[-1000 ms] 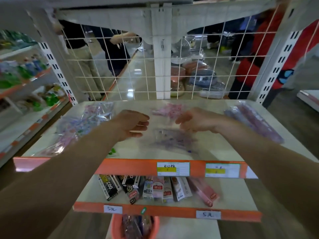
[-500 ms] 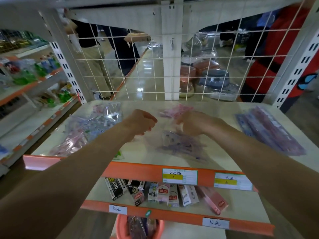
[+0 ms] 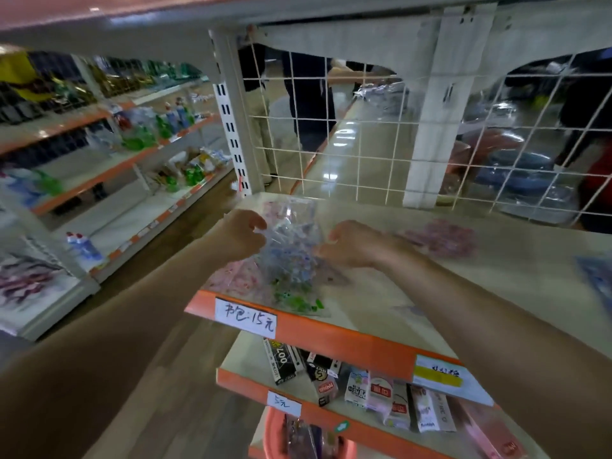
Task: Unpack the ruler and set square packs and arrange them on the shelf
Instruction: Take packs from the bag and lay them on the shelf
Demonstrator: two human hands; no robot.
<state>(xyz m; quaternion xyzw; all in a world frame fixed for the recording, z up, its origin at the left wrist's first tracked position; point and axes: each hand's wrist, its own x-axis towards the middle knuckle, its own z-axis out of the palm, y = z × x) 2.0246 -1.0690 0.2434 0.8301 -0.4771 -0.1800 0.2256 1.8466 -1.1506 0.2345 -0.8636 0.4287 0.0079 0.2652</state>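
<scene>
A clear plastic bag of ruler and set square packs (image 3: 291, 250) lies at the front left corner of the white shelf (image 3: 430, 293), its open top raised. My left hand (image 3: 240, 235) pinches the bag's left edge. My right hand (image 3: 351, 243) grips its right edge with curled fingers. A pink pack (image 3: 440, 240) lies flat on the shelf to the right of my hands. A blue pack (image 3: 599, 283) shows at the far right edge, blurred.
A wire grid (image 3: 364, 134) backs the shelf, with people standing beyond it. The shelf below holds small boxed goods (image 3: 364, 385). An orange basket (image 3: 298, 435) with packs sits under it. Another stocked shelving unit (image 3: 116, 160) runs along the left.
My view swung left. Both hands left the middle of the shelf and took hold of the clear bag at its left end, lifting its top.
</scene>
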